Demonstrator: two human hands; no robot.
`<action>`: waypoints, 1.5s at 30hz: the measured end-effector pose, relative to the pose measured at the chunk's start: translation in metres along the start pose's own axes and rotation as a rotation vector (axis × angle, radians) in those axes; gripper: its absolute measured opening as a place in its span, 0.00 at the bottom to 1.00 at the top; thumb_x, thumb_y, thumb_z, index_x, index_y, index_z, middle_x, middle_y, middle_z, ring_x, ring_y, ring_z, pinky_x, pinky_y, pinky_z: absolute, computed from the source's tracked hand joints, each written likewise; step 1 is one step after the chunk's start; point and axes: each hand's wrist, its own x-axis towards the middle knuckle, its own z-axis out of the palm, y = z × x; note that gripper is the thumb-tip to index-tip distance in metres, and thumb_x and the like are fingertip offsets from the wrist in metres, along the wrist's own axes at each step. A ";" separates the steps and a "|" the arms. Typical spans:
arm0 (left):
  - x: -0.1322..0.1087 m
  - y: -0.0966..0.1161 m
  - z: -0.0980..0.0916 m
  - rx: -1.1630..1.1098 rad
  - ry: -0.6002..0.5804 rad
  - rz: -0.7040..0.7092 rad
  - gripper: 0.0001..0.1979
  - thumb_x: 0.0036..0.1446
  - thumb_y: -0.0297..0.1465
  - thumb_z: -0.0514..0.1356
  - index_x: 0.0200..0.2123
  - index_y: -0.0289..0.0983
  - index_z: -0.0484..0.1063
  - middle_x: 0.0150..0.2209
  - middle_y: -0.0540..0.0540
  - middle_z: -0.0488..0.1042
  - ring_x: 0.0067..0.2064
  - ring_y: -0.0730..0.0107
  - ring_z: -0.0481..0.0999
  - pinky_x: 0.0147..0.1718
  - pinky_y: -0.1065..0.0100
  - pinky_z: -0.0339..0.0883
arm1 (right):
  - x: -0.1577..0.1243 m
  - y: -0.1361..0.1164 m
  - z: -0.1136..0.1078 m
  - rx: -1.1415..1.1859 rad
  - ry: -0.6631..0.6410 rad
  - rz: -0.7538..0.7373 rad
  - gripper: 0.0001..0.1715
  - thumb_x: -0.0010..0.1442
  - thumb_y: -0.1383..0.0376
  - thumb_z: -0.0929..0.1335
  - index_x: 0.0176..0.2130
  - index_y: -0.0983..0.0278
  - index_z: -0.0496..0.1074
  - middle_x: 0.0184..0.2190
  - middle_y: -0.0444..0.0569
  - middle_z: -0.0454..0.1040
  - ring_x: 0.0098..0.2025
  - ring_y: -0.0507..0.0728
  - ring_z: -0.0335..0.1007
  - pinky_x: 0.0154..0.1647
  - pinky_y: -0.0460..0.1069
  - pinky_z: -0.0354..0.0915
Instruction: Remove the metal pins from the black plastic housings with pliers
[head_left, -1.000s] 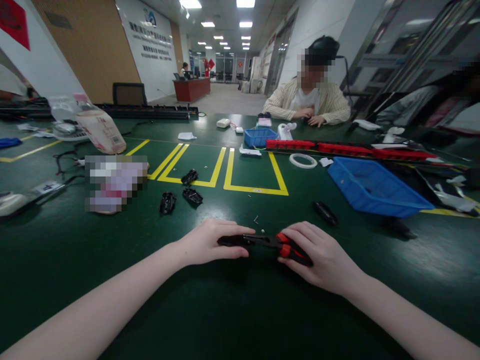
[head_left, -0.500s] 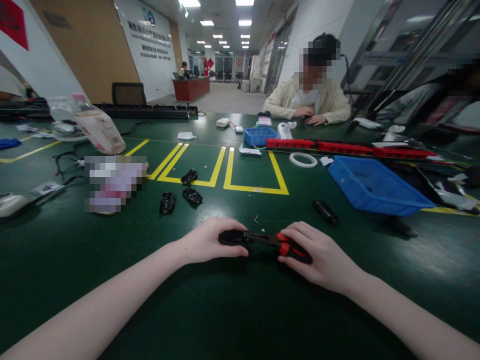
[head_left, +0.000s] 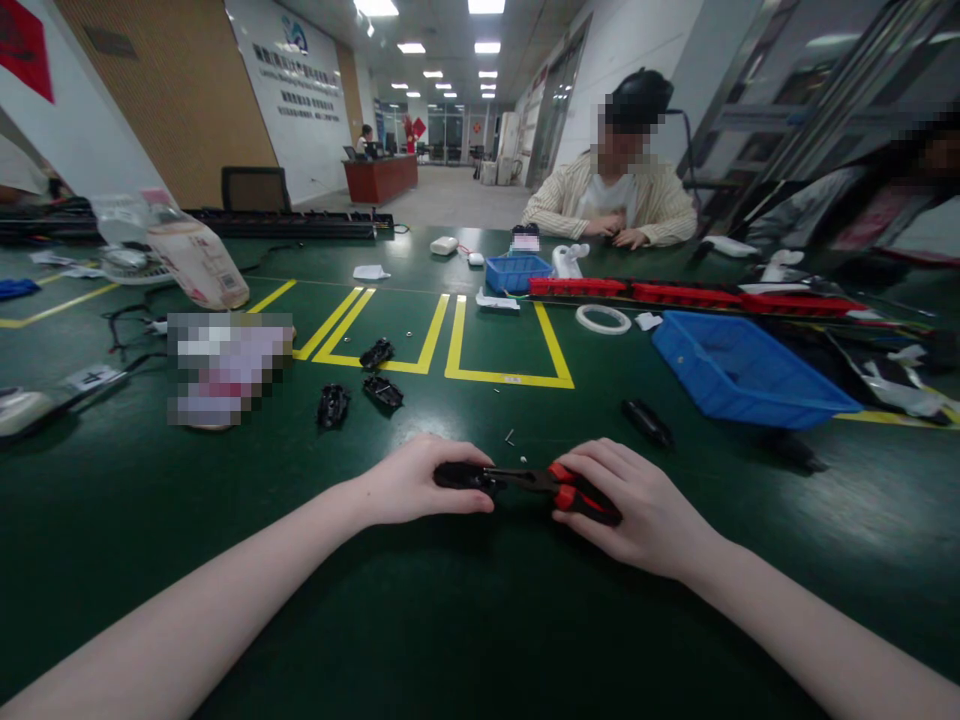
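Note:
My left hand [head_left: 416,482] pins a small black plastic part [head_left: 459,476] against the green table [head_left: 465,620]. My right hand [head_left: 637,505] grips red-and-black pliers [head_left: 559,487] by the handles. The pliers' jaws point left and meet the black part between my hands. A tiny screw [head_left: 511,437] lies on the table just beyond the pliers. Three more black parts [head_left: 382,392] lie further out to the left, near yellow floor-tape lines.
A blue tray [head_left: 739,370] stands at the right, a smaller blue bin [head_left: 516,272] further back. A black cylinder [head_left: 646,422] lies right of my hands. A white ring [head_left: 604,319], red strips [head_left: 675,294] and a bag [head_left: 196,262] sit around. A person sits across the table.
Both hands stay almost where they were. The pliers' jaws have shifted slightly on the black part, and the view has tilted a little.

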 end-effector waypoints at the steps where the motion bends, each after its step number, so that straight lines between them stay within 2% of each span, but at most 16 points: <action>1: 0.000 0.000 0.000 -0.009 0.006 0.007 0.18 0.58 0.40 0.63 0.49 0.38 0.74 0.41 0.46 0.78 0.39 0.67 0.75 0.36 0.68 0.65 | -0.001 0.001 0.001 0.001 0.007 -0.003 0.20 0.59 0.55 0.68 0.47 0.63 0.70 0.42 0.55 0.75 0.41 0.60 0.72 0.40 0.56 0.71; 13: -0.002 0.000 0.000 -0.030 0.044 0.033 0.17 0.58 0.38 0.63 0.50 0.38 0.74 0.43 0.47 0.78 0.41 0.67 0.76 0.40 0.67 0.66 | 0.002 -0.004 -0.004 -0.012 -0.050 0.023 0.18 0.58 0.55 0.68 0.44 0.64 0.70 0.39 0.55 0.75 0.39 0.60 0.72 0.38 0.56 0.72; 20: -0.001 0.001 -0.001 -0.028 -0.027 0.012 0.15 0.61 0.38 0.61 0.49 0.38 0.75 0.39 0.49 0.79 0.36 0.69 0.75 0.35 0.69 0.64 | 0.001 -0.004 -0.003 -0.063 -0.034 0.029 0.17 0.53 0.63 0.69 0.44 0.64 0.70 0.40 0.54 0.76 0.41 0.61 0.72 0.40 0.56 0.71; 30: -0.002 0.002 0.001 0.025 -0.010 0.005 0.19 0.59 0.41 0.63 0.51 0.40 0.73 0.43 0.49 0.78 0.41 0.67 0.76 0.41 0.67 0.66 | 0.001 0.001 0.001 -0.202 0.010 -0.012 0.22 0.50 0.69 0.70 0.47 0.67 0.70 0.42 0.55 0.76 0.42 0.61 0.72 0.42 0.56 0.71; 36: -0.002 0.007 0.009 0.100 0.004 0.070 0.21 0.58 0.42 0.63 0.52 0.41 0.71 0.44 0.48 0.77 0.42 0.66 0.76 0.40 0.67 0.66 | -0.002 0.001 0.002 -0.246 0.036 -0.001 0.22 0.47 0.75 0.68 0.44 0.67 0.70 0.42 0.55 0.76 0.42 0.62 0.72 0.41 0.56 0.70; 41: -0.004 0.003 0.016 0.277 0.122 0.202 0.24 0.59 0.44 0.62 0.54 0.39 0.69 0.40 0.47 0.77 0.38 0.68 0.75 0.36 0.68 0.66 | -0.003 0.000 0.002 -0.093 0.007 0.033 0.19 0.48 0.72 0.67 0.42 0.65 0.71 0.38 0.53 0.76 0.39 0.60 0.71 0.38 0.54 0.70; 43: -0.005 0.001 0.017 0.374 0.173 0.281 0.24 0.60 0.44 0.61 0.55 0.37 0.68 0.39 0.47 0.76 0.36 0.69 0.74 0.33 0.69 0.65 | -0.004 0.000 0.002 -0.039 0.015 0.046 0.17 0.48 0.70 0.68 0.41 0.64 0.71 0.38 0.52 0.76 0.40 0.60 0.71 0.40 0.55 0.69; 45: -0.005 0.000 0.018 0.438 0.207 0.340 0.24 0.61 0.44 0.59 0.55 0.36 0.68 0.38 0.46 0.76 0.34 0.70 0.73 0.32 0.69 0.64 | -0.003 0.000 0.003 -0.009 0.038 0.043 0.15 0.49 0.69 0.68 0.40 0.63 0.71 0.38 0.51 0.76 0.42 0.61 0.71 0.47 0.59 0.68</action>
